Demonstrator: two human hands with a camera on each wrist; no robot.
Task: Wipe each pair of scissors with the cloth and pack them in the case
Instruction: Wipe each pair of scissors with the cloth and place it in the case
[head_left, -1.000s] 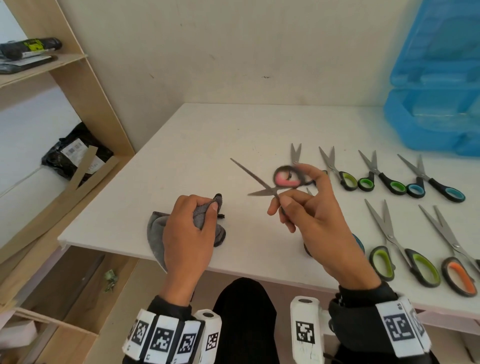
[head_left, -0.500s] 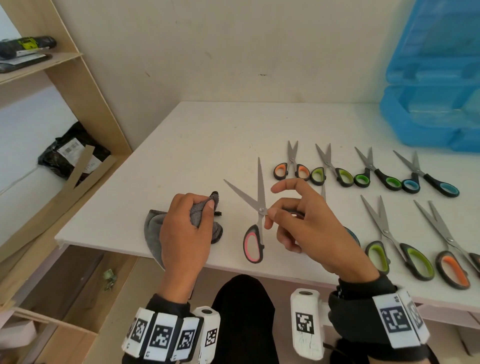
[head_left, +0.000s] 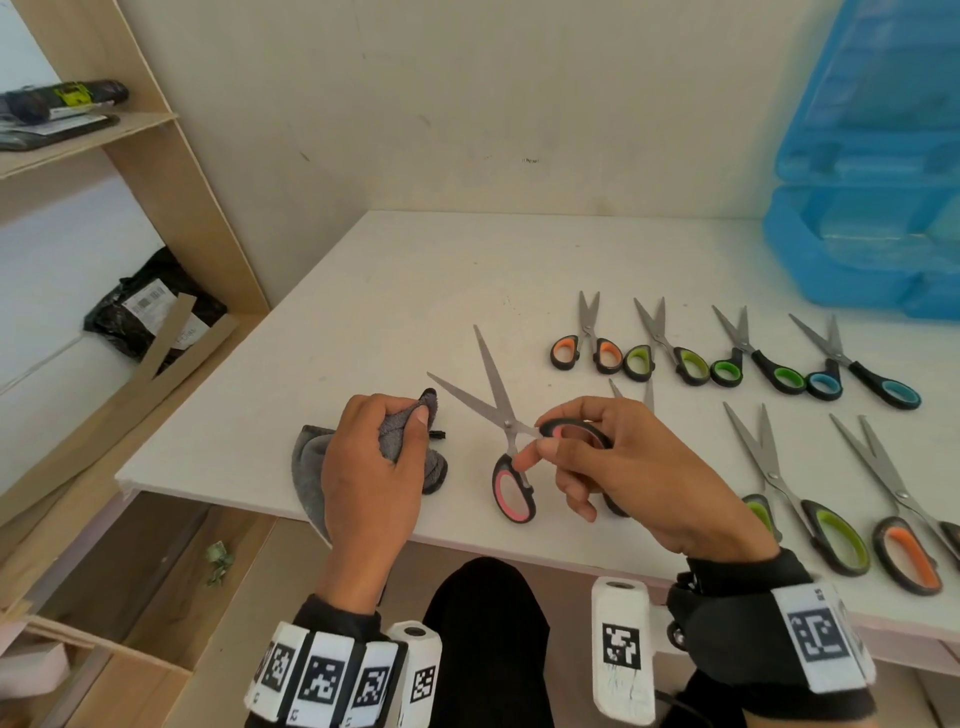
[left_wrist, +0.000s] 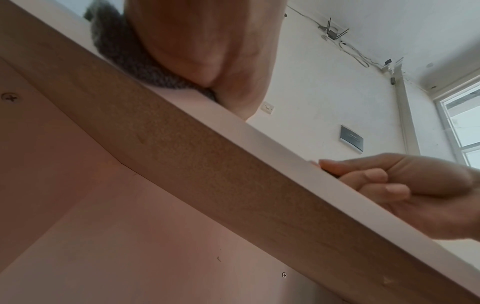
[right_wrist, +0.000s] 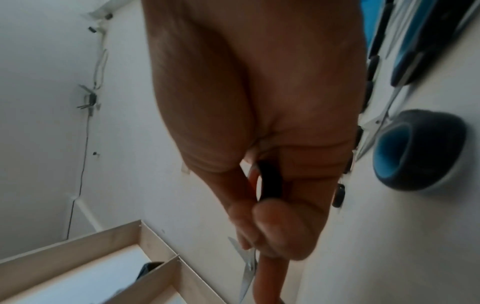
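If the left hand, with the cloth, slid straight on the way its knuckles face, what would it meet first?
Probably the nearer blade of the open pink scissors that the right hand holds. The left hand grips the cloth just short of that blade; their relative heights are unclear.

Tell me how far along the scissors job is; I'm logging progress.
Nothing visibly packed. In hand: right hand holds open pink-handled scissors; left hand grips the grey cloth, not touching the blades. Left: the other scissors on the white table, open blue plastic case.
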